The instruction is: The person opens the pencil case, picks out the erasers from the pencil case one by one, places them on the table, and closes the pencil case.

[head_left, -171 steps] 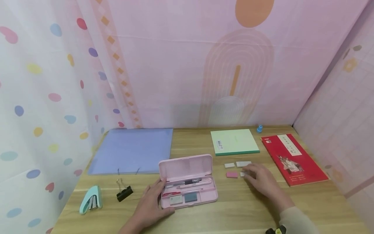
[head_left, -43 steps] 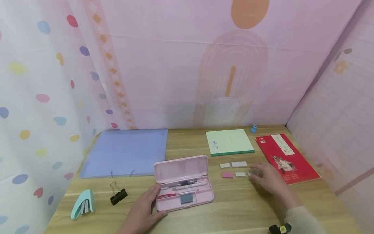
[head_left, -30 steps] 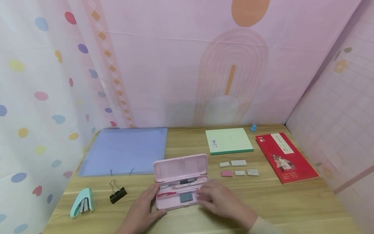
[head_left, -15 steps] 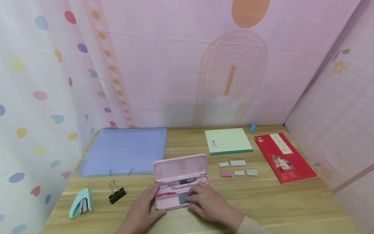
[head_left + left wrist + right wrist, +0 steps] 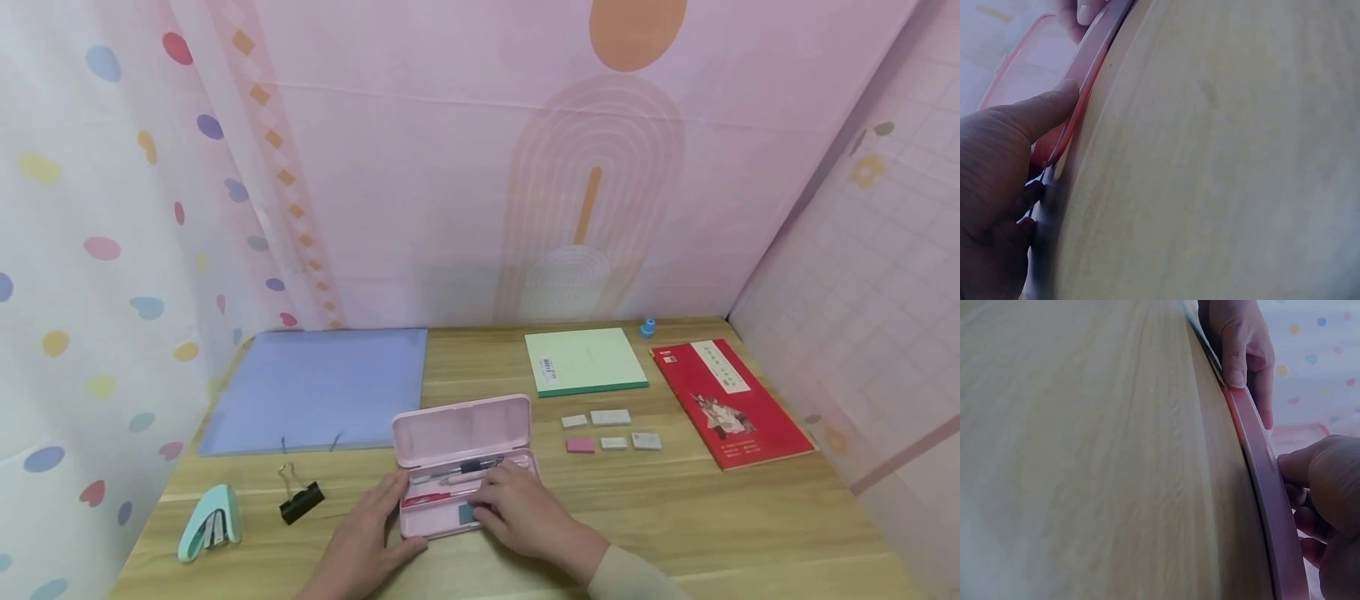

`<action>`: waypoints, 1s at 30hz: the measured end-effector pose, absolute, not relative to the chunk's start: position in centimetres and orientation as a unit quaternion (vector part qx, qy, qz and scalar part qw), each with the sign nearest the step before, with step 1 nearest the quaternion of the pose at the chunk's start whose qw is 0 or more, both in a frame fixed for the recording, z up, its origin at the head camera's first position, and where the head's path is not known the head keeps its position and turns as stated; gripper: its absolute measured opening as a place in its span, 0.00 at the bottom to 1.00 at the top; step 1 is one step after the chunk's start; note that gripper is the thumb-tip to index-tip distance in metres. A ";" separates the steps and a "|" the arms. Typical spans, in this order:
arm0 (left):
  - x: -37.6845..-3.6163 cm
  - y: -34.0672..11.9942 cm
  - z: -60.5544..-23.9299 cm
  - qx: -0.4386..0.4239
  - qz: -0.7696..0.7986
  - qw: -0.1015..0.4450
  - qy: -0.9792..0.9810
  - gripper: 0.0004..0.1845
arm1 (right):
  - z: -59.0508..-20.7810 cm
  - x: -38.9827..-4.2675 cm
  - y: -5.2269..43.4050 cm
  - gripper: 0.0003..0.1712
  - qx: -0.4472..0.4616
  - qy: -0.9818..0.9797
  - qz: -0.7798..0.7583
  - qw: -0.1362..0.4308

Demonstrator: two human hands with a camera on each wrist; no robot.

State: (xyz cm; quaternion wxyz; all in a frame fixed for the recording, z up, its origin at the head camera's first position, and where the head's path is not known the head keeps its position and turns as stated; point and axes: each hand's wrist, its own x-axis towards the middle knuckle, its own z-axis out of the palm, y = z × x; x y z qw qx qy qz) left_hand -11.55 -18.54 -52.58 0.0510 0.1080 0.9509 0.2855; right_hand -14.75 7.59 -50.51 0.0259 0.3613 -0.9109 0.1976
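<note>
Here the open pink pencil case [image 5: 465, 467] sat near the front edge of the wooden desk [image 5: 675, 517], about midway along it, lid [image 5: 461, 429] tilted up at the back. I had my right hand [image 5: 525, 517] reaching into the tray, fingertips curled down onto a dark grey eraser [image 5: 467, 513] at its front; whether they had pinched it or only touched it, I could not tell. My left hand [image 5: 367, 537] steadied the case at its front left corner, thumb pressed flat along the front rim and fingers against the left end. I judged the lift would go best with that brace kept firm and the eraser drawn straight up, clear of the pens [image 5: 457, 477] lying just behind it. Further toward the right edge lay five small erasers [image 5: 611, 431], a green notepad [image 5: 585, 361] and a red booklet [image 5: 731, 404]; toward the left edge, a blue folder [image 5: 318, 387], a binder clip [image 5: 302, 502] and a stapler [image 5: 212, 521].
</note>
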 end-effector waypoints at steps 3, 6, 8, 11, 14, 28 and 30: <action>-11.6 -18.5 -52.5 0.110 0.284 0.050 0.951 0.55 | -50.4 -14.9 7.4 0.07 0.362 -0.908 0.210 0.037; -11.6 -18.5 -52.4 0.108 0.286 0.052 0.951 0.55 | -50.3 -15.0 7.2 0.06 0.354 -0.906 0.230 0.024; -11.7 -18.5 -52.4 0.105 0.289 0.055 0.950 0.56 | -50.1 -15.1 7.1 0.05 0.351 -0.904 0.245 0.008; -11.7 -18.5 -52.4 0.102 0.293 0.061 0.949 0.56 | -49.9 -15.1 7.2 0.05 0.350 -0.898 0.268 -0.003; -11.8 -18.5 -52.4 0.103 0.293 0.063 0.949 0.56 | -49.3 -15.1 8.3 0.04 0.343 -0.892 0.294 0.017; -11.8 -18.7 -52.6 0.100 0.305 0.069 0.945 0.57 | -48.8 -17.1 23.8 0.09 0.122 -0.940 0.315 -0.046; -11.8 -18.6 -52.6 0.099 0.309 0.074 0.943 0.57 | -49.1 -17.4 24.6 0.09 0.111 -0.941 0.314 -0.061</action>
